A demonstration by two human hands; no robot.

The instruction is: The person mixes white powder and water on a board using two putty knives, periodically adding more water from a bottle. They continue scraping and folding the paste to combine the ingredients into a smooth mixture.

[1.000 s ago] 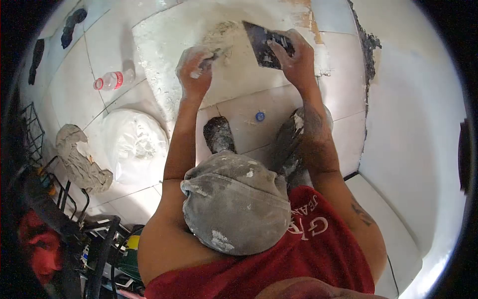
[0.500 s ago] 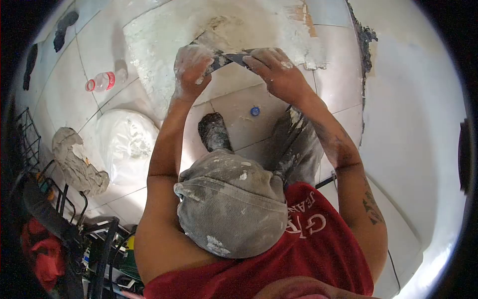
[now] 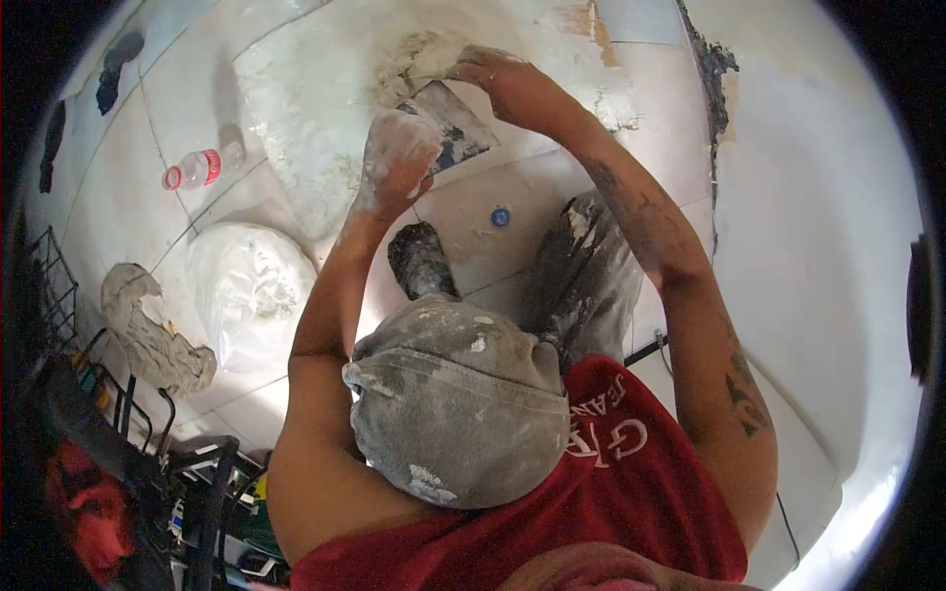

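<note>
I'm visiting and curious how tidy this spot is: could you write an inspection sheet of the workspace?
Surface: pale sheet on the tiled floor, smeared white.
Job's things: dark scraper streaked pale; patch of paste on the sheet.
Clutter: bottle on its side, blue cap, plastic bag, crumpled cloth or paper.
Hands: left hand grips the scraper; right hand is beside the paste, its hold unclear.
Cables: thin dark line at lower right, probably a cord.
Surroundings: white wall, ragged dark strip along its foot; black frame.
</note>
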